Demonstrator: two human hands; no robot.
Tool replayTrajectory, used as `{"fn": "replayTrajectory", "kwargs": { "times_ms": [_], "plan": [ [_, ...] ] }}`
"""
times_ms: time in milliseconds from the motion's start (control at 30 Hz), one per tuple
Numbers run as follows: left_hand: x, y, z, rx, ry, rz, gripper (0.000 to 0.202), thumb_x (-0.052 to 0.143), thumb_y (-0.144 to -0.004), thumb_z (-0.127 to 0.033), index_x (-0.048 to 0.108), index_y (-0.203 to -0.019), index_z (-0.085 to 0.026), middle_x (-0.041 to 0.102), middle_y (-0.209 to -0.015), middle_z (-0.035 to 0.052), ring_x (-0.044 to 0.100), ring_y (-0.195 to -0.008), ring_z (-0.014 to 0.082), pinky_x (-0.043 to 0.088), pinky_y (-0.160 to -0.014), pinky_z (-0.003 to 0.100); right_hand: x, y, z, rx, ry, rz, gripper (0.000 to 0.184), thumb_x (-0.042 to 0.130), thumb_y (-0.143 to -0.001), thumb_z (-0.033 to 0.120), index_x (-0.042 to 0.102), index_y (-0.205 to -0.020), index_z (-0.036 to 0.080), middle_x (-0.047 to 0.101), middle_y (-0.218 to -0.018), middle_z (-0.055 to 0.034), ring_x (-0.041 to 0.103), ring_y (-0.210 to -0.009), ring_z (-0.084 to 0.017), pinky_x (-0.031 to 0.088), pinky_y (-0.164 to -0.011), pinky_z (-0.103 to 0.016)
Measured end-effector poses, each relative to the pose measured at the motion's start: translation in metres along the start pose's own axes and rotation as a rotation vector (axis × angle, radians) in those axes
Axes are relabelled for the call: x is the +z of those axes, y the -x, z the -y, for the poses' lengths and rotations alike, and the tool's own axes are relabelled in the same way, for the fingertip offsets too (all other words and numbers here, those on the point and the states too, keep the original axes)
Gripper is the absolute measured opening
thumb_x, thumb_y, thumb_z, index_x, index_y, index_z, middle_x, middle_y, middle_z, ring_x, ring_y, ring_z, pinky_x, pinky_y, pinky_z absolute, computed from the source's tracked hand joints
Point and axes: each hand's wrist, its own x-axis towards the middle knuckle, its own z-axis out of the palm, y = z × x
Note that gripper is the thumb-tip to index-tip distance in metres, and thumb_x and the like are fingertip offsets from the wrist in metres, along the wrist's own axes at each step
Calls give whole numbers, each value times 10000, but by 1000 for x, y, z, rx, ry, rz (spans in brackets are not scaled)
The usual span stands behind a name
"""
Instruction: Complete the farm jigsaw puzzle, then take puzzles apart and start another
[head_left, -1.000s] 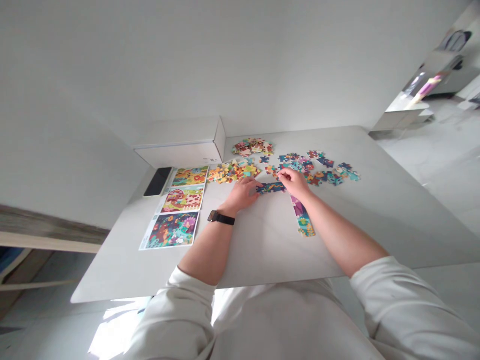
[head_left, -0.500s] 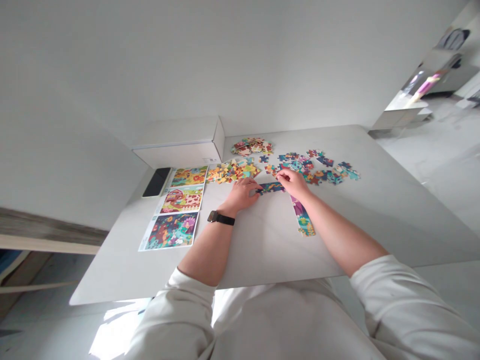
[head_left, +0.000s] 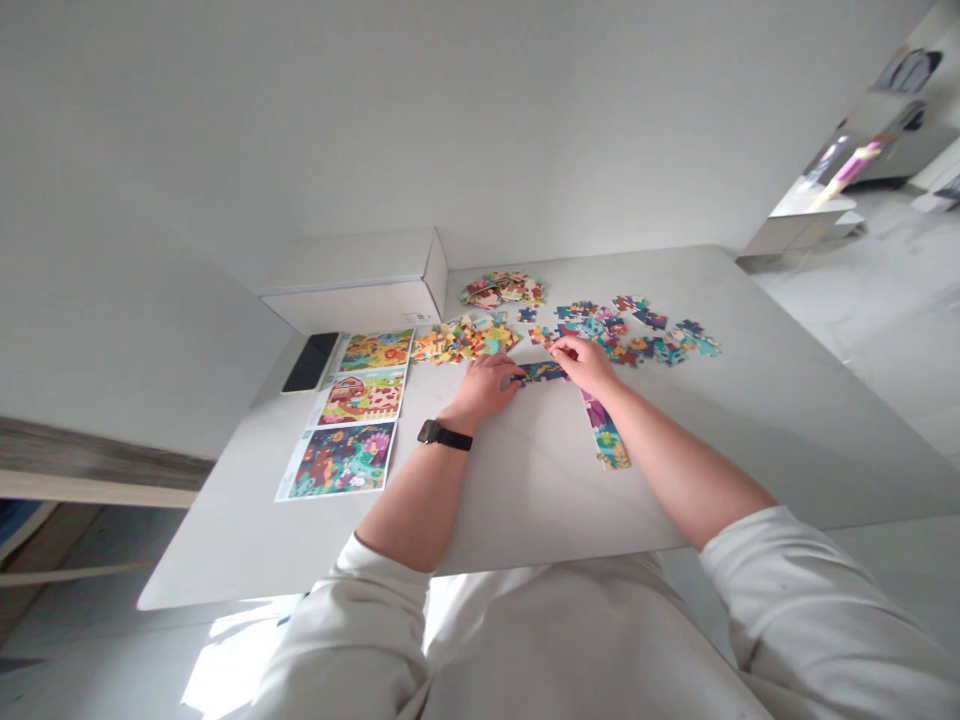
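A dark strip of joined puzzle pieces (head_left: 543, 372) lies between my hands. My left hand (head_left: 487, 388), with a black watch (head_left: 442, 434) on its wrist, has its fingers bent and closed at the strip's left end, on a puzzle piece (head_left: 517, 381) there. Just above the strip's right end, my right hand (head_left: 587, 364) pinches its fingertips together; whatever is between them is hidden. From below the right hand, a second joined strip (head_left: 606, 432) in purple, teal and orange runs toward me, its top end covered by the hand. Loose orange pieces (head_left: 538, 336) lie beside the right fingertips.
Yellow pieces (head_left: 465, 340), red-and-cream pieces (head_left: 504, 288) and dark teal pieces (head_left: 670, 349) lie in loose heaps. Three picture sheets (head_left: 346, 460) line the left, near a phone (head_left: 311, 362). A white box (head_left: 352, 305) stands against the wall on the table (head_left: 525, 510).
The view has shifted very slightly. Both hands stay in nearly the same place over the strip, and the right fingertips have moved barely at all.
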Motion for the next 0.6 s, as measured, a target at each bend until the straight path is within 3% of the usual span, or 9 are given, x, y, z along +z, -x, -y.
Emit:
{"fn": "replayTrajectory", "kwargs": {
  "times_ms": [367, 600],
  "plan": [
    [-3, -2, 0, 11, 1, -19, 414, 740, -856, -219, 766, -1267, -258, 750, -1254, 111, 680, -1196, 317, 523, -1103, 478, -2, 0, 4, 1, -9, 24, 240, 663, -925, 485, 794, -928, 284, 757, -779, -15, 653, -695, -207, 506, -723, -335],
    [-5, 0, 14, -124, -122, -102, 309, 695, -872, -248, 804, -1161, -258, 723, -1238, 117, 659, -1202, 345, 502, -1129, 518, -9, -1, 5, 5, -13, 64, 250, 702, -936, 498, 818, -1034, 300, 808, -915, -14, 714, -803, -203, 523, -740, -311]
  ]
}}
